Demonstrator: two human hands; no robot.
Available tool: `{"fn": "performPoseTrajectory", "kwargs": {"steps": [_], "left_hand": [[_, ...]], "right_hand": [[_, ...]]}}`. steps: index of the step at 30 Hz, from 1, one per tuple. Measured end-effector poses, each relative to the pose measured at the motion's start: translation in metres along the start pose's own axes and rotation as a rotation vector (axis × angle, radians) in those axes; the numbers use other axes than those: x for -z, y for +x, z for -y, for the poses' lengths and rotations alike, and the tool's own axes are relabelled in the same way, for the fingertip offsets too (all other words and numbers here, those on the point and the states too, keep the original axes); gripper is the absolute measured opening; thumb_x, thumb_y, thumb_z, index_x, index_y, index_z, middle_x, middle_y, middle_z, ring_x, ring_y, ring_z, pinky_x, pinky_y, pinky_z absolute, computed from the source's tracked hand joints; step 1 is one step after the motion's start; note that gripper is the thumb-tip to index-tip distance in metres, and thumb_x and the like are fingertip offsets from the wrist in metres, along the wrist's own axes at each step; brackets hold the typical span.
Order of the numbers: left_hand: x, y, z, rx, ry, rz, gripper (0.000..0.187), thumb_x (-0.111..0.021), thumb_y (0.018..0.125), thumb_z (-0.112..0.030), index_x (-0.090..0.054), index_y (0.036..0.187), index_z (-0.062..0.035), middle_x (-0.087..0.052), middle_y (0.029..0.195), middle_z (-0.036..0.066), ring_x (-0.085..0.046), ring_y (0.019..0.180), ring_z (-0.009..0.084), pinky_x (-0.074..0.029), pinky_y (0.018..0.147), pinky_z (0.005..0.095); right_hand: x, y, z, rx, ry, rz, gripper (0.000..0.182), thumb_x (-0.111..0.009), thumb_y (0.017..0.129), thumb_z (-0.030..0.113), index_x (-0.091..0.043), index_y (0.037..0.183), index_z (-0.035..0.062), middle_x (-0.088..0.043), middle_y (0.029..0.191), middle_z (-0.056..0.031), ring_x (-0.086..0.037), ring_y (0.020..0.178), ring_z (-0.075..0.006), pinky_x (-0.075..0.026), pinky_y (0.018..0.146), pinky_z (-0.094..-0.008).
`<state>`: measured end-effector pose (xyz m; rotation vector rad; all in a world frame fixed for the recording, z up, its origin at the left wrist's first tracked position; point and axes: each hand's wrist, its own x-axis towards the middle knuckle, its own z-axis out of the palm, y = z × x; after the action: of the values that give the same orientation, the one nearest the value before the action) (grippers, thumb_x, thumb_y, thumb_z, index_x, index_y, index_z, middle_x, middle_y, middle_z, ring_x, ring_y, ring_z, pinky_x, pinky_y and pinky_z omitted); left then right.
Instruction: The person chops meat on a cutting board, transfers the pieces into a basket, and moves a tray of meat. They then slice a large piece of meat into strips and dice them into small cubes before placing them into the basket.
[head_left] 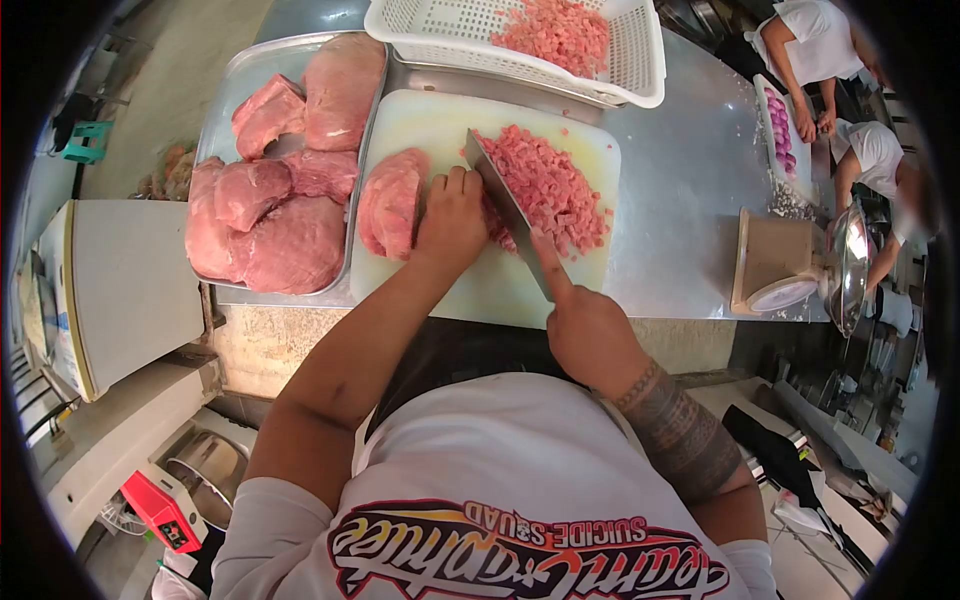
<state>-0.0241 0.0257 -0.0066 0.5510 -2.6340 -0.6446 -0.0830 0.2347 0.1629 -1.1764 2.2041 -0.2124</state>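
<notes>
My right hand (pixel 590 335) is wrapped round the handle of a large knife (pixel 508 205), its index finger laid along the blade. The blade rests on the white cutting board (pixel 480 300), between my left hand and a heap of diced pink meat (pixel 550 190). Bent fingers of my left hand (pixel 455 215) press close to the blade's left side, on meat mostly hidden beneath them. Just left of that hand lies a larger piece of meat (pixel 392 203) on the board.
A metal tray (pixel 225 110) of large meat pieces (pixel 285 235) stands left of the board. Beyond the board is a white basket (pixel 635 60) holding diced meat. A scale (pixel 785 265) stands at right, near co-workers (pixel 810 40) and a board of purple onions (pixel 780 130).
</notes>
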Motion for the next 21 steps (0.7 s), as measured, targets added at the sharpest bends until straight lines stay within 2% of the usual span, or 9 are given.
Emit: {"fn": "performPoseTrajectory", "kwargs": {"steps": [2,5,8,11,14,17,20,21], "left_hand": [[-0.004,0.001,-0.001,0.011,-0.011,-0.023,0.026,-0.058,0.087,-0.005,-0.06,0.112,0.0023,-0.059,0.109,0.02,-0.056,0.101,0.0386,-0.048,0.094,0.047],[-0.006,0.0,0.0,-0.013,-0.004,-0.048,0.026,-0.059,0.087,-0.005,-0.06,0.112,0.0022,-0.059,0.108,0.019,-0.056,0.1,0.0383,-0.048,0.093,0.0471],[-0.005,0.001,-0.003,0.004,-0.004,0.022,0.024,-0.059,0.088,-0.004,-0.06,0.11,0.0032,-0.06,0.113,0.02,-0.056,0.105,0.0396,-0.048,0.095,0.0482],[0.001,0.005,-0.004,0.046,-0.046,0.013,0.019,-0.055,0.09,-0.001,-0.062,0.107,0.0024,-0.063,0.112,0.022,-0.06,0.105,0.0414,-0.049,0.095,0.0491],[0.027,0.012,0.004,0.157,-0.354,0.121,0.018,-0.052,0.091,0.001,-0.063,0.105,0.0016,-0.066,0.111,0.023,-0.064,0.107,0.0437,-0.052,0.093,0.0505],[0.045,0.01,0.015,0.076,-0.256,0.253,0.021,-0.05,0.092,0.002,-0.064,0.107,0.0011,-0.068,0.109,0.025,-0.067,0.105,0.0448,-0.054,0.091,0.0524],[0.039,0.015,0.021,0.088,-0.236,0.278,0.018,-0.062,0.096,-0.005,-0.07,0.111,0.0015,-0.07,0.111,0.027,-0.068,0.109,0.0467,-0.054,0.094,0.0527],[0.038,0.017,0.022,0.092,-0.225,0.295,0.018,-0.062,0.096,-0.005,-0.071,0.111,0.0014,-0.071,0.11,0.027,-0.068,0.108,0.0465,-0.054,0.094,0.0525]], "right_hand": [[-0.008,0.016,-0.003,0.025,0.052,-0.03,0.1,-0.058,0.086,-0.005,-0.013,0.174,0.0145,-0.067,0.074,-0.0234,-0.068,0.069,-0.0433,-0.055,0.068,-0.055],[-0.017,0.041,-0.005,0.058,0.108,-0.061,0.098,-0.057,0.087,-0.004,-0.013,0.173,0.0128,-0.068,0.078,-0.0251,-0.068,0.07,-0.045,-0.054,0.07,-0.0569],[-0.044,0.074,-0.018,0.066,0.102,-0.156,0.097,-0.056,0.087,-0.004,-0.013,0.173,0.0128,-0.07,0.085,-0.0273,-0.068,0.074,-0.0468,-0.054,0.072,-0.0584],[-0.039,0.085,-0.018,0.083,0.128,-0.185,0.096,-0.058,0.09,0.001,-0.013,0.174,0.0187,-0.074,0.092,-0.0256,-0.071,0.079,-0.0455,-0.056,0.077,-0.0573],[-0.023,0.083,-0.016,0.088,0.059,-0.183,0.097,-0.055,0.088,-0.003,-0.014,0.173,0.0175,-0.071,0.091,-0.0295,-0.069,0.081,-0.0479,-0.055,0.076,-0.0585],[-0.01,0.045,-0.001,0.101,0.012,-0.242,0.097,-0.056,0.089,-0.002,-0.013,0.174,0.0183,-0.071,0.088,-0.0277,-0.07,0.078,-0.0459,-0.056,0.074,-0.0573],[0.009,0.008,0.026,-0.089,-0.056,-0.039,0.1,-0.061,0.089,0.001,-0.013,0.174,0.0176,-0.071,0.078,-0.0168,-0.07,0.069,-0.0385,-0.058,0.07,-0.0511],[0.005,0.004,0.026,-0.076,-0.054,-0.036,0.1,-0.061,0.088,0.001,-0.013,0.174,0.0163,-0.07,0.078,-0.0167,-0.07,0.068,-0.0372,-0.058,0.068,-0.05]]}}
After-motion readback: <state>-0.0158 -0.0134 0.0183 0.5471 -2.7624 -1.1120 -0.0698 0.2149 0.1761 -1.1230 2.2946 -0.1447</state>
